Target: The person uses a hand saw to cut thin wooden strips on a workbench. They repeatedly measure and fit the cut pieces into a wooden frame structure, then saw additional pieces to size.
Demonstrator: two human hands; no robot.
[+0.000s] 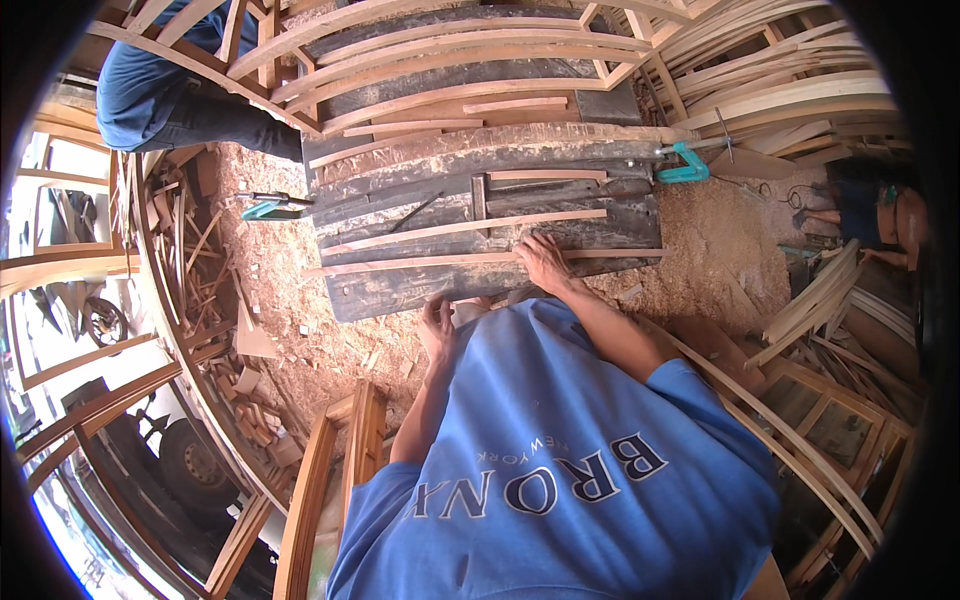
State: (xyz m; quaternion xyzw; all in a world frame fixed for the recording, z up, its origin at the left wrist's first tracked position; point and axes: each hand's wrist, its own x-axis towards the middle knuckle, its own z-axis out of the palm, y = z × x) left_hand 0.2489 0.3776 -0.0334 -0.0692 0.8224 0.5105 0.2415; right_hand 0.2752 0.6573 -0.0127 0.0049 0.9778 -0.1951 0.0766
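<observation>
On the dark, worn workbench (400,292) lies a long, thin wooden strip (410,263), running crosswise near the front edge. My right hand (545,265) is on this strip, its fingers bent over it right of the middle. Off the bench's front edge is my left hand (437,325), fingers loosely bent and apart, with nothing visible in them. A second, slightly curved strip (450,231) rests just beyond the first. Farther back are a shorter strip (545,175) and a short upright bar (479,197) fixed on the bench top.
Teal clamps (684,163) (272,208) sit at the bench's two ends. Curved wooden frames (460,45) stand across the back. A person in blue (150,95) is at the far left, another person (880,215) at the right. Sawdust and offcuts cover the floor (335,335).
</observation>
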